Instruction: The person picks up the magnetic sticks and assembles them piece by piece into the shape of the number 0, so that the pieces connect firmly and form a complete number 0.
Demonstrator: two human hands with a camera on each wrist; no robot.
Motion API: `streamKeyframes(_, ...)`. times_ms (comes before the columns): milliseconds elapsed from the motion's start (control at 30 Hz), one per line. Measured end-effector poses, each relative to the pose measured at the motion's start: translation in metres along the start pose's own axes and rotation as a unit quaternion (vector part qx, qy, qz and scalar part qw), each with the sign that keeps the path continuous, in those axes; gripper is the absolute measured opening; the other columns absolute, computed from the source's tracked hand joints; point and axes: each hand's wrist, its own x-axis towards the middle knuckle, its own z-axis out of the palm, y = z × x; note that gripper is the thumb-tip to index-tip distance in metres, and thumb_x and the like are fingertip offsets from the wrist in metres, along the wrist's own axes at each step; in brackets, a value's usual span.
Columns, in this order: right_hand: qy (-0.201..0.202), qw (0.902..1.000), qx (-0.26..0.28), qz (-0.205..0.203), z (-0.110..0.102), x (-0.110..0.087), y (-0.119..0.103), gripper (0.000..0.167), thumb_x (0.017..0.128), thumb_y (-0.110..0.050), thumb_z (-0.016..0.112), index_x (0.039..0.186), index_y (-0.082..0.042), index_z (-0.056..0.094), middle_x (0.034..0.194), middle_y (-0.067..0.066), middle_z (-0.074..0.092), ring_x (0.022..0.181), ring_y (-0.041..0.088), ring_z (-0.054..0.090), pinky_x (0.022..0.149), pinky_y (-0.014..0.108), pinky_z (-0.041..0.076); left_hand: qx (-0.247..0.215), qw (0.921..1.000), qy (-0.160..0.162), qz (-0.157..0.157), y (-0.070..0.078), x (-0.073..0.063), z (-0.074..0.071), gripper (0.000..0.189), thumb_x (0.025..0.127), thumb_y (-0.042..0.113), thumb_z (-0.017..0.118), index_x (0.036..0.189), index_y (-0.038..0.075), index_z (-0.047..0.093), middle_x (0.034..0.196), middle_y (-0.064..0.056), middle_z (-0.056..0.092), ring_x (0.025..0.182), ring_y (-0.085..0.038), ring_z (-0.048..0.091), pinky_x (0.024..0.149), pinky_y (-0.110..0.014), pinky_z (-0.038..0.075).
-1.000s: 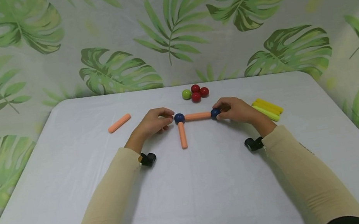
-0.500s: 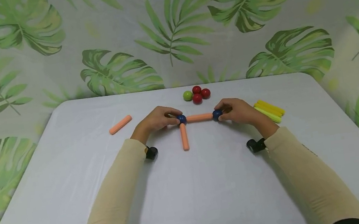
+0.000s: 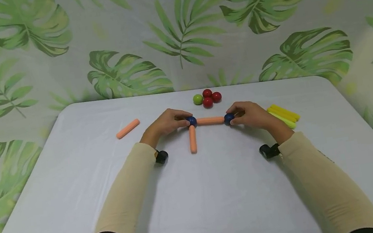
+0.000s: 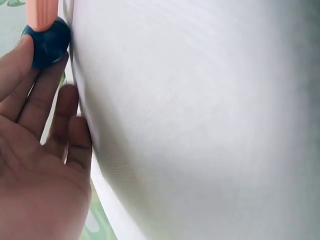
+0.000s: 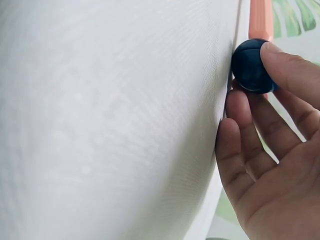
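near the middle of the far half of the white table (image 3: 199, 200), two bare hands work at either end of a small assembly. the left hand (image 3: 169, 122) pinches the left blue ball (image 3: 191, 121) between thumb and fingers, its outer fingers loosely bent below, as the left wrist view shows. the right hand (image 3: 250, 114) pinches the right blue ball (image 3: 229, 119) in the same way, thumb on one side and fingers on the other. between the two balls lies the crosswise orange stick (image 3: 211, 120), joining them. the second orange stick (image 3: 193, 140) runs from the left blue ball toward the person. well to the left lies the loose orange stick (image 3: 128, 129), slanted. beyond the assembly, one green ball (image 3: 198, 99) sits beside three red balls (image 3: 208, 102), clustered together. just beside the right hand, yellow sticks (image 3: 284, 112) lie slanted next to a yellow-green stick (image 3: 288, 122), partly hidden by that hand. behind the table hangs a leaf-printed backdrop (image 3: 115, 34). both forearms wear beige sleeves (image 3: 124, 187).
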Motion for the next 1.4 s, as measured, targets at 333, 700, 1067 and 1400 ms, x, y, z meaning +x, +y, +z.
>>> streamKeyframes(333, -0.002, 1.0, -0.009, 0.003, -0.002, 0.002, 0.004, 0.033, 0.095, -0.014, 0.065, 0.128, -0.01, 0.06, 0.134, 0.018, 0.061, 0.124, 0.035, 0.058, 0.104, 0.052, 0.048, -0.005, 0.9999, -0.008, 0.004, -0.002, 0.001, 0.003, 0.037, 0.097, 0.021, 0.062, 0.133, 0.015, 0.064, 0.142, -0.008, 0.059, 0.139, -0.024, 0.046, 0.118, -0.042, 0.034)
streamKeyframes(700, -0.006, 1.0, -0.004, 0.003, 0.0, 0.005, 0.006, 0.034, 0.096, -0.014, 0.065, 0.129, -0.011, 0.059, 0.135, 0.018, 0.06, 0.124, 0.035, 0.058, 0.104, 0.051, 0.048, 0.007, 0.9999, -0.007, 0.009, -0.002, 0.002, 0.003, 0.036, 0.096, 0.019, 0.064, 0.131, 0.013, 0.065, 0.138, -0.008, 0.062, 0.136, -0.024, 0.05, 0.118, -0.041, 0.035)
streamKeyframes(1067, -0.017, 0.9998, -0.01, -0.004, -0.003, 0.002, 0.003, 0.036, 0.096, -0.013, 0.063, 0.131, -0.01, 0.057, 0.136, 0.019, 0.059, 0.124, 0.035, 0.058, 0.104, 0.051, 0.048, 0.02, 0.9997, -0.015, 0.007, 0.0, -0.001, 0.003, 0.036, 0.098, 0.021, 0.061, 0.133, 0.014, 0.063, 0.141, -0.007, 0.06, 0.139, -0.024, 0.047, 0.119, -0.042, 0.033)
streamKeyframes(1400, -0.009, 0.9979, -0.062, -0.019, -0.012, 0.01, -0.002, 0.036, 0.099, -0.026, 0.06, 0.131, -0.01, 0.059, 0.131, 0.018, 0.062, 0.12, 0.036, 0.059, 0.101, 0.051, 0.048, 0.023, 0.9996, -0.013, 0.008, -0.003, 0.001, 0.002, 0.035, 0.099, 0.022, 0.06, 0.133, 0.015, 0.063, 0.142, -0.007, 0.059, 0.14, -0.024, 0.046, 0.119, -0.042, 0.033)
